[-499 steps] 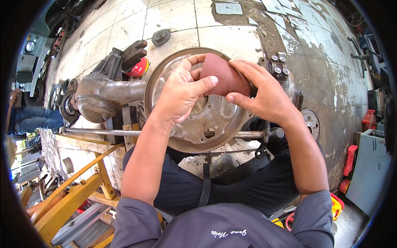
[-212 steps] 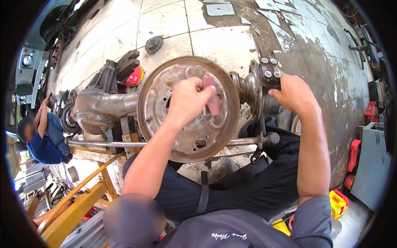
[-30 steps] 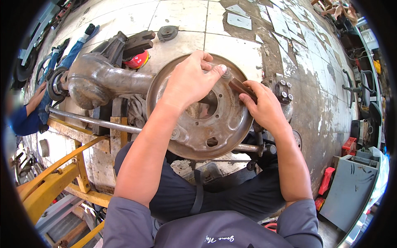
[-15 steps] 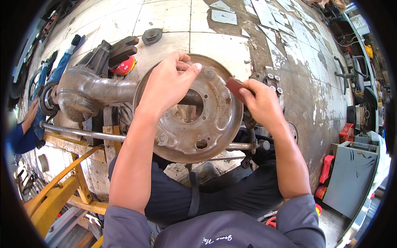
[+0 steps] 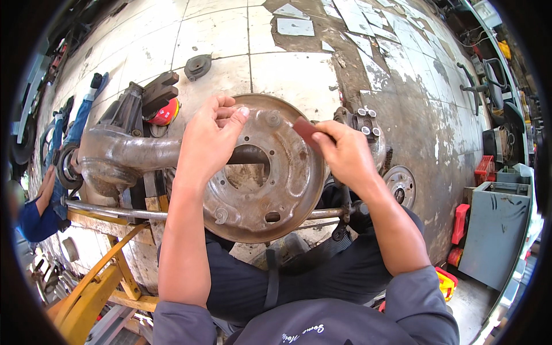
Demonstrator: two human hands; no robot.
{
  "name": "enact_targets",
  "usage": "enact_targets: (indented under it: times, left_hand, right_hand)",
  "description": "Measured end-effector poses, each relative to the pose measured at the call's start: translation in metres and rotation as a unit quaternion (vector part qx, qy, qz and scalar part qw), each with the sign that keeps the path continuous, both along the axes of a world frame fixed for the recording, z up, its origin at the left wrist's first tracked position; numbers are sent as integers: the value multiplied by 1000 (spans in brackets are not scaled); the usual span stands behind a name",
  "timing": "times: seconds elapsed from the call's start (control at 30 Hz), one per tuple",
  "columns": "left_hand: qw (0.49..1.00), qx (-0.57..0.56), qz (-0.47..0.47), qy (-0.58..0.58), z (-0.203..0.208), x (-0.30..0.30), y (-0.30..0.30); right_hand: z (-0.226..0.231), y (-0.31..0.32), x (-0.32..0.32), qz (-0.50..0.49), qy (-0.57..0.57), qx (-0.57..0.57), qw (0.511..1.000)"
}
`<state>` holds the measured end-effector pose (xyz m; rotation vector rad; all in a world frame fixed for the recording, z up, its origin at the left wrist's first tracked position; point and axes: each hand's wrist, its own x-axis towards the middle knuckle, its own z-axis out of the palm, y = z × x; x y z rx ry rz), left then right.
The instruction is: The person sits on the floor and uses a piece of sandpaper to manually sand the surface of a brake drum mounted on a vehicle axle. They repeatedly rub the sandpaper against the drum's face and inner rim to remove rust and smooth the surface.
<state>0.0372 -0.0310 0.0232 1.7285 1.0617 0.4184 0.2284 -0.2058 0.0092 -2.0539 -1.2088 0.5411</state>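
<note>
A round, rusty brown metal backing plate (image 5: 296,198) with a large centre hole stands upright before me at the end of a heavy axle housing (image 5: 152,150). My right hand (image 5: 347,150) pinches a folded reddish-brown piece of sandpaper (image 5: 305,133) against or just over the plate's upper right face. At the upper left rim is my left hand (image 5: 208,138), its fingers curled and the thumb extended over the plate. Whatever that hand grips, if anything, is hidden under the fingers. A metal rod (image 5: 118,211) runs below the housing and behind the plate.
A yellow metal stand (image 5: 95,290) is at lower left. Another person's hand (image 5: 46,183) touches the axle's far left end. Right of the plate are a studded metal part (image 5: 368,123) and a metal disc (image 5: 402,185). A grey cabinet (image 5: 494,236) stands at far right.
The whole view has shifted, so the plate appears lower and farther left. My left hand has slipped slightly left along the rim. The sandpaper stays in my right hand near the plate's upper right.
</note>
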Motion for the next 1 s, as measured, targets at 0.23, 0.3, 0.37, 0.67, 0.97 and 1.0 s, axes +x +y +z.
enact_targets:
  times: [0.23, 0.3, 0.37, 0.67, 0.97, 1.0]
  left_hand:
    - [1000, 16, 6, 4, -2, 2, 3]
    - [1000, 29, 6, 6, -2, 1, 3]
    - [999, 32, 8, 4, -5, 0, 4]
    - [999, 32, -10, 11, -6, 6, -1]
    - [998, 64, -19, 16, -6, 3, -3]
    - [997, 66, -21, 20, -5, 4, -4]
  right_hand:
    - [-13, -6, 0, 50, -31, -40, 997]
    - [2, -11, 8, 58, -10, -91, 994]
    - [18, -13, 13, 53, 35, -151, 986]
    - [-14, 0, 0, 23, 24, -43, 999]
    - [-7, -4, 4, -12, 43, -7, 999]
    - [-8, 0, 2, -9, 58, -11, 998]
